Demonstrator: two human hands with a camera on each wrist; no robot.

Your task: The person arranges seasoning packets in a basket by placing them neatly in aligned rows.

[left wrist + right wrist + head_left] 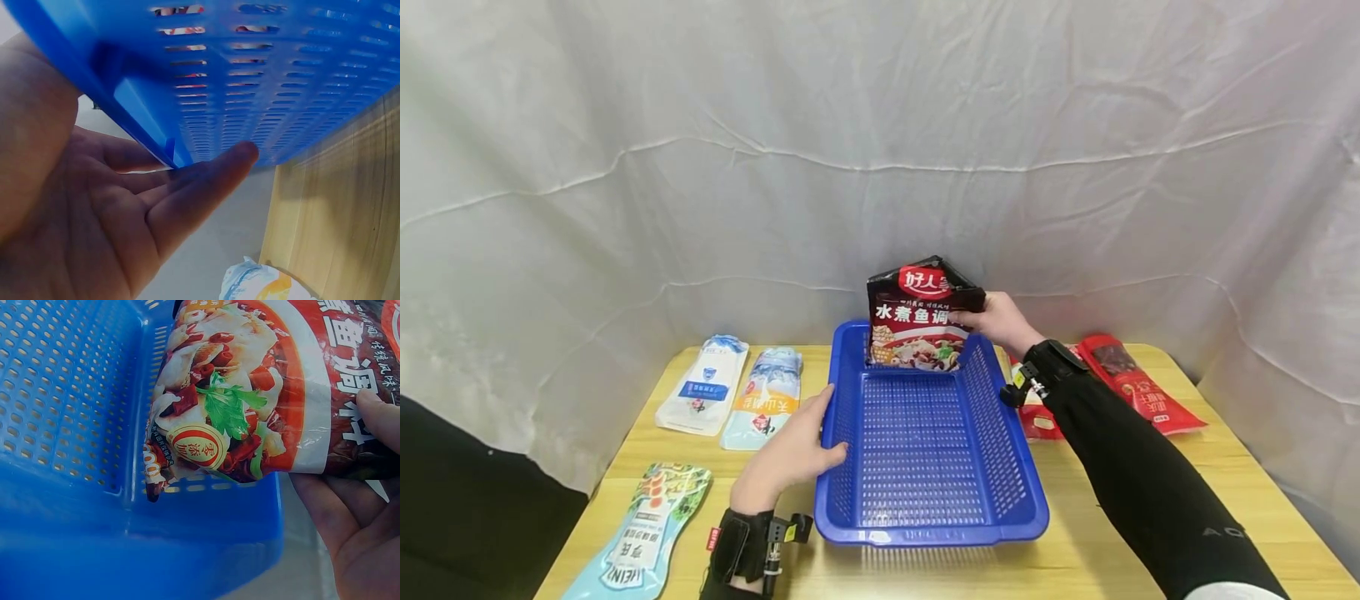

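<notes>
A blue plastic basket (925, 535) with slotted walls stands mid-table. At its left rim is my left hand (793, 446), thumb over the edge and fingers against the outer wall, as the left wrist view shows of the fingers (203, 200). My right hand (1000, 321) pinches a dark seasoning packet (917, 325) by its right side, thumb on the printed front. The packet is upright at the basket's far end, its lower edge inside the rim. In the right wrist view, the packet (231, 394) shows a food picture; whether its bottom touches the basket floor I cannot tell.
Left of the basket lie a white-and-blue pouch (703, 387), an orange-and-blue pouch (765, 400) and, nearer, a Heinz spouted pouch (643, 533). On the right are a red packet (1138, 383) and another red packet (1041, 421), partly behind my right forearm. A grey cloth (880, 125) hangs behind the table.
</notes>
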